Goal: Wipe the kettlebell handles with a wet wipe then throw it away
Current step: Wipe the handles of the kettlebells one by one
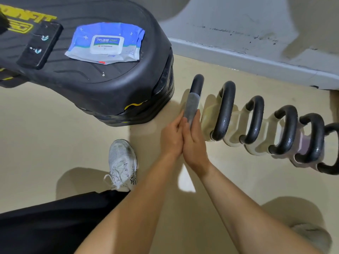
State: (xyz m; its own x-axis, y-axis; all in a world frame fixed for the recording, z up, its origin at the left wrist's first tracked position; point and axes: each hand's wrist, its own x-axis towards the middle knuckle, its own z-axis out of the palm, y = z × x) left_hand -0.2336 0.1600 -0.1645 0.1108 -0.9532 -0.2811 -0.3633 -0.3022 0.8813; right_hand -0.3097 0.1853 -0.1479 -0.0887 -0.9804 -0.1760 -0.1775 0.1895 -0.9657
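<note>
Head view, looking down at the floor. Wet wipe (191, 107) wrapped round the near limb of the first kettlebell handle (197, 82), leftmost in a row of kettlebells standing just beside a black step platform (102, 88). Left hand (171, 136) and right hand (194, 142) side by side and touching at the lower end of the wipe. Fingers (180, 117) pinching the wipe against the handle from both sides, fingertips mostly hidden behind it. Long axis of the wrapped limb running straight away from the hands toward the wall, so a stroke along it probably a push away or a pull back. Second handle (226, 107) and four more beyond it, the last cut by the frame edge, all lying to the right of the fingers with arches roughly parallel; right hand the nearer to them. Judged stage: wiping under way at the left end of the row, state of the other handles not to be told. Pack of wet wipes (105, 43) lying flat on the platform, well apart to the left. No bin in view.
</note>
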